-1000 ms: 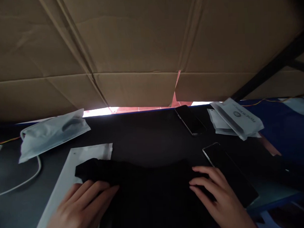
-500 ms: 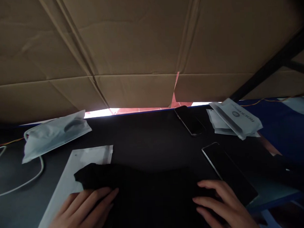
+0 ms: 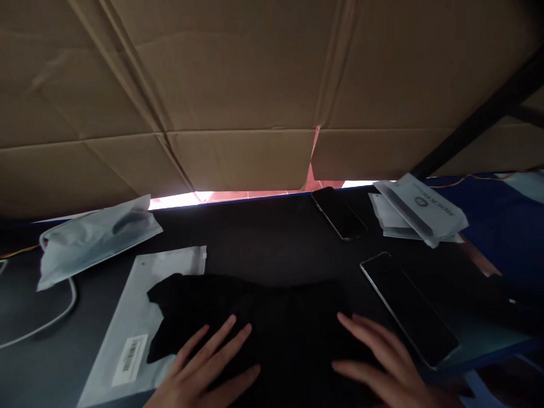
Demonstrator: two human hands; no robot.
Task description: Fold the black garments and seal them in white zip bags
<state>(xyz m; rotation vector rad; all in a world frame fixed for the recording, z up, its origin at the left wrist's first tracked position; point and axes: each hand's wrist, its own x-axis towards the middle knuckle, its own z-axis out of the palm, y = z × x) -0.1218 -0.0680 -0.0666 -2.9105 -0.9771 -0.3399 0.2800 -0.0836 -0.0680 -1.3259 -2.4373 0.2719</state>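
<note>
A black cloth (image 3: 285, 322) lies spread at the lower middle of the table, its left part over a pale plastic bag (image 3: 124, 316) with a barcode label. My left hand (image 3: 206, 367) rests on the cloth with its fingers spread. On the cloth's right side, my right hand (image 3: 380, 361) has its fingers apart and holds nothing. Close to the right of that hand lies a large dark phone (image 3: 409, 309). Where the cloth meets the table's near side is too dark to make out.
A smaller phone (image 3: 339, 213) lies further back. Printed white pouches (image 3: 424, 210) are at the back right, and a filled plastic bag (image 3: 99, 237) with a white cable (image 3: 57, 318) at the left. Behind the dark table (image 3: 255, 246) stands brown cardboard (image 3: 250, 80).
My left hand has moved right and further onto the cloth, fingers more spread. The cloth and the bag under it have shifted forward and right, and the bag's label now shows. My right hand moved slightly left.
</note>
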